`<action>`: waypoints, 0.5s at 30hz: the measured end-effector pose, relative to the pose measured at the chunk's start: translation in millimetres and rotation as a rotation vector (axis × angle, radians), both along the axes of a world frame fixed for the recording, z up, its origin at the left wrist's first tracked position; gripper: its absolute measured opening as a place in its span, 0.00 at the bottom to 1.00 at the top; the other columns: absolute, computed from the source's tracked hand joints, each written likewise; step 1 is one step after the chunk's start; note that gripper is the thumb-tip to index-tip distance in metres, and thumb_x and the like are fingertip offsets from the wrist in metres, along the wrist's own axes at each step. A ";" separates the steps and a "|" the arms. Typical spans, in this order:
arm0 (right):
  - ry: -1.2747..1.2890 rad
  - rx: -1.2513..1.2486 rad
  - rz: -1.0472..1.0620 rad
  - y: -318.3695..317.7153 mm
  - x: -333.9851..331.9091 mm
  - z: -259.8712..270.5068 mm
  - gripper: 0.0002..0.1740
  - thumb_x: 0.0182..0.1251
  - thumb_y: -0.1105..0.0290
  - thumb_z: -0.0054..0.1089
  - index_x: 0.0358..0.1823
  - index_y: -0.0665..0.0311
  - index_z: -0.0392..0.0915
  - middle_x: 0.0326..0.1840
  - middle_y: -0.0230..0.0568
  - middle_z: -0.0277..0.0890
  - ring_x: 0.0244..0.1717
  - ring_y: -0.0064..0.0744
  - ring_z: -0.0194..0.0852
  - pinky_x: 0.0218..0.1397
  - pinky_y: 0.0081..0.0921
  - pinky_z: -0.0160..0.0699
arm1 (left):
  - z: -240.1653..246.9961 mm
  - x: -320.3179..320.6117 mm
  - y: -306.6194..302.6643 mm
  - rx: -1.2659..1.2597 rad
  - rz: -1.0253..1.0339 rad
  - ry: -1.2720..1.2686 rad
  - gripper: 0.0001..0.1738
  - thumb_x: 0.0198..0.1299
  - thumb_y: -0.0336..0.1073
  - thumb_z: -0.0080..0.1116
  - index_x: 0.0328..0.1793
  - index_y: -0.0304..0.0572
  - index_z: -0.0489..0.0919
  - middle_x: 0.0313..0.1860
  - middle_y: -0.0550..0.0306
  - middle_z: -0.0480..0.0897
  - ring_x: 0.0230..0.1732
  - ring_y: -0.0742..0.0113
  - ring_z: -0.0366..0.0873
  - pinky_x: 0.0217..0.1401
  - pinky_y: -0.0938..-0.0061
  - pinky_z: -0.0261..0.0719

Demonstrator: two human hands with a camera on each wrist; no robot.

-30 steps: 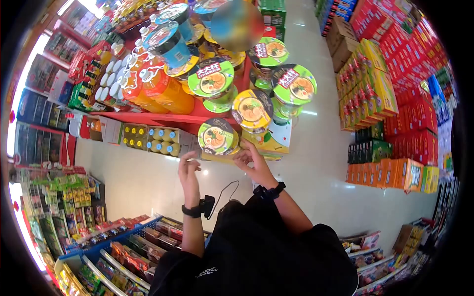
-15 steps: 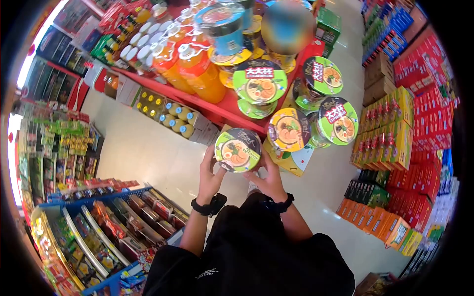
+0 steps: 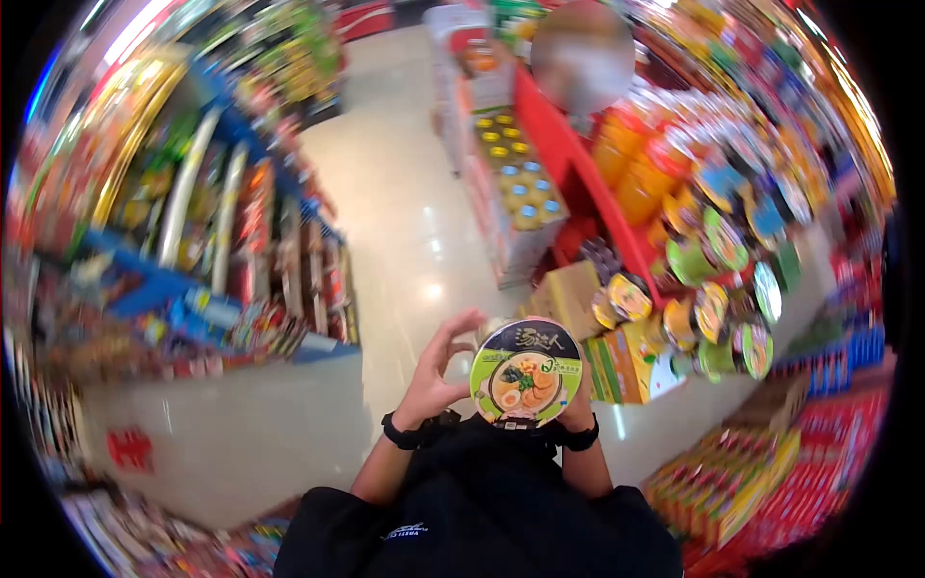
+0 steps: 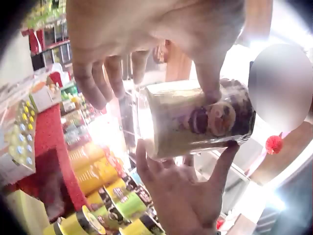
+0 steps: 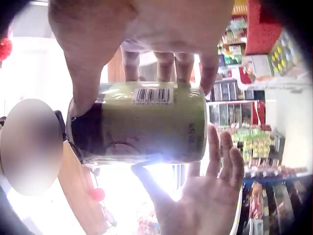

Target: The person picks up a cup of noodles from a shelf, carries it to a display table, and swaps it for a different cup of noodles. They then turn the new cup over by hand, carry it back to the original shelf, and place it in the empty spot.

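Observation:
A round instant noodle cup (image 3: 526, 376) with a green-and-black lid sits in front of my chest, its picture lid facing up in the head view. My right hand (image 3: 576, 410) grips it, mostly hidden behind the cup there; the right wrist view shows the right hand's thumb at the dark end and its fingers across the far side, near a barcode. Beside the cup is my left hand (image 3: 436, 374). In the left wrist view the left thumb (image 4: 209, 81) touches the cup's side, while the other left fingers (image 4: 88, 85) stretch out apart from it.
To the right, a red display stand (image 3: 617, 217) bears orange drink bottles (image 3: 647, 178) and more noodle cups (image 3: 708, 313). A carton of capped bottles (image 3: 525, 183) stands along its side. A blue snack rack (image 3: 135, 275) is at left, with tiled floor (image 3: 409, 241) between.
Both hands reached the noodle cup, and it came away from the display toward my body. The head view has swung left, and the left fingers have now loosened from the cup.

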State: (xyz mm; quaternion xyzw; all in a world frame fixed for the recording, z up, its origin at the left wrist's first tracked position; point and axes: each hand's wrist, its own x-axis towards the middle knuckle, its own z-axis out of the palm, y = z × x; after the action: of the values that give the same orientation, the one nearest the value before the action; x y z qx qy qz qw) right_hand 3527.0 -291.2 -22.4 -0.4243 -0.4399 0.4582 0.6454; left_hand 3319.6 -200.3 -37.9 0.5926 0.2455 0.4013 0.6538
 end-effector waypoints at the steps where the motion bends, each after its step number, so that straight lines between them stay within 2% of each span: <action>1: -0.032 0.044 0.076 7.0 -11.9 -2.3 0.46 0.50 0.70 0.82 0.72 0.68 0.69 0.76 0.53 0.66 0.74 0.42 0.67 0.76 0.36 0.66 | -6.5 -22.1 -11.7 -0.061 0.032 -0.018 0.51 0.50 0.32 0.77 0.81 0.40 0.63 0.78 0.51 0.68 0.75 0.59 0.68 0.74 0.62 0.69; 7: -0.024 0.190 0.549 38.5 -118.1 -1.5 0.50 0.44 0.73 0.86 0.72 0.66 0.69 0.75 0.57 0.64 0.76 0.46 0.64 0.77 0.40 0.67 | 4.2 -137.9 -85.8 -0.169 0.264 -0.136 0.53 0.52 0.25 0.75 0.84 0.40 0.58 0.79 0.49 0.68 0.76 0.60 0.68 0.78 0.63 0.66; 11: -0.002 0.245 0.850 48.0 -181.4 3.8 0.51 0.44 0.72 0.87 0.72 0.64 0.69 0.76 0.56 0.62 0.77 0.46 0.63 0.77 0.40 0.67 | 3.0 -182.7 -128.8 -0.171 0.477 -0.193 0.54 0.54 0.26 0.74 0.85 0.41 0.56 0.79 0.47 0.67 0.79 0.60 0.65 0.81 0.64 0.61; 15: 0.066 0.218 1.031 45.0 -232.3 -1.8 0.55 0.42 0.69 0.89 0.74 0.63 0.66 0.77 0.56 0.60 0.77 0.47 0.63 0.78 0.42 0.65 | 1.5 -213.5 -161.2 -0.197 0.637 -0.340 0.54 0.54 0.25 0.74 0.85 0.40 0.56 0.78 0.46 0.68 0.78 0.59 0.65 0.81 0.65 0.62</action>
State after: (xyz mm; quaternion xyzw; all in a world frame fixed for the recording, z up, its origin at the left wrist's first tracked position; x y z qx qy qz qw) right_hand 3294.7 -246.2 -24.2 -0.0685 -0.6159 0.6810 0.3901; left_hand 3106.1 -361.5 -36.4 0.3458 0.3429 0.6515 0.5816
